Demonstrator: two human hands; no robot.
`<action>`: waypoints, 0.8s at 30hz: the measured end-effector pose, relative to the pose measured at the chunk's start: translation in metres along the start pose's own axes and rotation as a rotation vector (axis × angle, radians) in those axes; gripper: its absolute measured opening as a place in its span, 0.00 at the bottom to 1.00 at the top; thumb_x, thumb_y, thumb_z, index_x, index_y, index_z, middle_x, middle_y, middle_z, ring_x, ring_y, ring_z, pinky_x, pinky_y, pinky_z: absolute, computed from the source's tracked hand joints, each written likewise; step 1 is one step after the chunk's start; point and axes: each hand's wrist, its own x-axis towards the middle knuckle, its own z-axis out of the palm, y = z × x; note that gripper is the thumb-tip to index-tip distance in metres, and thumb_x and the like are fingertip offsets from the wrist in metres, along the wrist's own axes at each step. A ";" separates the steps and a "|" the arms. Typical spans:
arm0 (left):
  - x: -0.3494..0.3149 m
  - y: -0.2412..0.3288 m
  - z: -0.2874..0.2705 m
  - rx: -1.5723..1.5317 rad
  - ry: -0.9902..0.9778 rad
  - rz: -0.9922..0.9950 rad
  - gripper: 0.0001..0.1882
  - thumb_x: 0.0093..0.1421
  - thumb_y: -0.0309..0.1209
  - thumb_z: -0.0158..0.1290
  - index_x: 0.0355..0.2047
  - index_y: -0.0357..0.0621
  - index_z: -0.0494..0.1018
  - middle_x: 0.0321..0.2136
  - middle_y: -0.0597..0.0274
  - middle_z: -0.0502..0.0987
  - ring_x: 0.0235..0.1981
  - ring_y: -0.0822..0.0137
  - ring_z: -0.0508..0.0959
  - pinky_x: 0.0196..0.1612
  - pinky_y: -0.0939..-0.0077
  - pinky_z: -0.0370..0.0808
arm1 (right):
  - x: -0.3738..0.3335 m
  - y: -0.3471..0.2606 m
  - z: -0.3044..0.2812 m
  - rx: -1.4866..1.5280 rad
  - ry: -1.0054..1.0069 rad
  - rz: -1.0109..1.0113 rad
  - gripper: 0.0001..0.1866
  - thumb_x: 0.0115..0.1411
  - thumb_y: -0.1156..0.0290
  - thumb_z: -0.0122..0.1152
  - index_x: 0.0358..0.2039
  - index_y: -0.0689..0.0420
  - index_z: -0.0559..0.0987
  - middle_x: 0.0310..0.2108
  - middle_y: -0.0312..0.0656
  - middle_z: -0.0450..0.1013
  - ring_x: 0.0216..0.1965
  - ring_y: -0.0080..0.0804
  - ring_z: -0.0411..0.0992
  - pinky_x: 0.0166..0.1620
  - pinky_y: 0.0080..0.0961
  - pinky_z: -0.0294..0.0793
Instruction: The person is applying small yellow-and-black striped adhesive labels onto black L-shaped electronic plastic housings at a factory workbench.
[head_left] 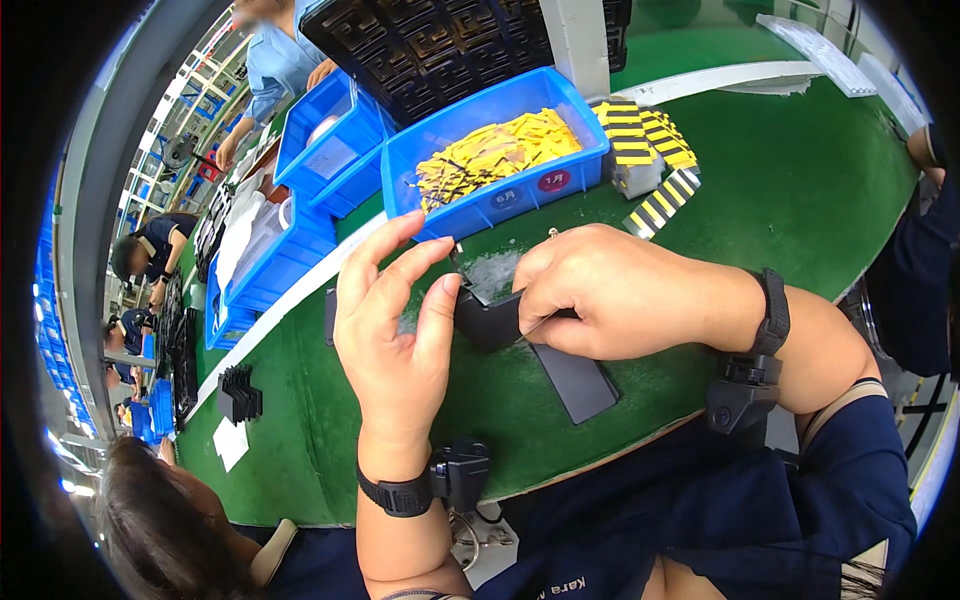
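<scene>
A black, bent flat part (pixel 488 318) is gripped at its right end by my right hand (pixel 620 295), whose fingers are closed in a pinch. My left hand (pixel 395 330) is at its left end, fingers spread and thumb close to the part. By the left thumb and forefinger tips is a small dark piece (pixel 459 264); whether it joins the black part I cannot tell. Beneath my right hand a dark flat plate (pixel 577 384) lies on the green table (pixel 310 440). Both wrists wear black straps with small devices.
Beyond my hands stands a blue bin (pixel 400 180) of yellow and black strips. Striped bundles (pixel 640 140) lie right of it. More blue bins (pixel 335 150) are at the left, with black parts (pixel 240 393) stacked nearer. A person (pixel 180 510) sits close at my left.
</scene>
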 end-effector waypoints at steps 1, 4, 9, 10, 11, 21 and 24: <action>0.000 -0.002 0.000 0.000 -0.001 0.000 0.10 0.48 0.23 0.58 0.33 0.43 0.77 0.42 0.57 0.75 0.45 0.59 0.73 0.48 0.68 0.69 | 0.000 -0.001 0.000 0.006 0.002 0.005 0.05 0.43 0.75 0.55 0.20 0.63 0.77 0.22 0.47 0.71 0.30 0.46 0.71 0.37 0.38 0.71; -0.001 -0.006 -0.001 -0.107 -0.058 -0.029 0.09 0.50 0.22 0.56 0.35 0.38 0.76 0.45 0.56 0.72 0.42 0.67 0.73 0.44 0.76 0.70 | 0.000 -0.001 0.001 0.011 0.003 0.013 0.05 0.43 0.75 0.55 0.20 0.63 0.77 0.22 0.48 0.71 0.30 0.46 0.71 0.37 0.37 0.71; -0.004 -0.005 0.001 -0.302 -0.066 -0.155 0.06 0.53 0.21 0.54 0.32 0.37 0.76 0.44 0.56 0.73 0.47 0.67 0.71 0.48 0.76 0.68 | 0.000 0.000 0.003 0.001 0.017 0.010 0.05 0.43 0.74 0.54 0.19 0.63 0.76 0.22 0.48 0.71 0.30 0.46 0.71 0.37 0.38 0.71; -0.004 -0.004 0.002 -0.303 -0.068 -0.154 0.06 0.53 0.21 0.54 0.32 0.37 0.76 0.44 0.56 0.73 0.47 0.67 0.71 0.48 0.76 0.68 | -0.001 0.000 0.003 -0.012 0.019 0.013 0.06 0.43 0.74 0.54 0.19 0.63 0.76 0.22 0.48 0.71 0.30 0.47 0.71 0.37 0.38 0.72; -0.004 -0.002 0.002 -0.352 -0.084 -0.180 0.05 0.53 0.21 0.54 0.32 0.37 0.76 0.44 0.56 0.73 0.46 0.68 0.71 0.48 0.75 0.68 | -0.001 0.000 0.003 -0.024 0.020 0.016 0.06 0.42 0.74 0.54 0.19 0.63 0.76 0.22 0.48 0.71 0.30 0.47 0.71 0.37 0.38 0.72; -0.008 -0.001 0.010 -0.616 -0.017 -0.304 0.03 0.55 0.18 0.53 0.30 0.35 0.75 0.39 0.59 0.74 0.37 0.73 0.73 0.38 0.83 0.71 | -0.001 0.001 0.004 -0.062 0.001 0.027 0.06 0.41 0.74 0.53 0.18 0.64 0.75 0.22 0.49 0.71 0.29 0.47 0.71 0.36 0.39 0.72; -0.007 -0.001 0.011 -0.712 0.006 -0.390 0.08 0.55 0.19 0.53 0.37 0.36 0.72 0.38 0.58 0.73 0.35 0.74 0.73 0.38 0.83 0.71 | 0.001 -0.001 0.007 -0.033 0.058 0.017 0.06 0.43 0.74 0.55 0.19 0.63 0.76 0.23 0.48 0.71 0.29 0.46 0.71 0.35 0.37 0.72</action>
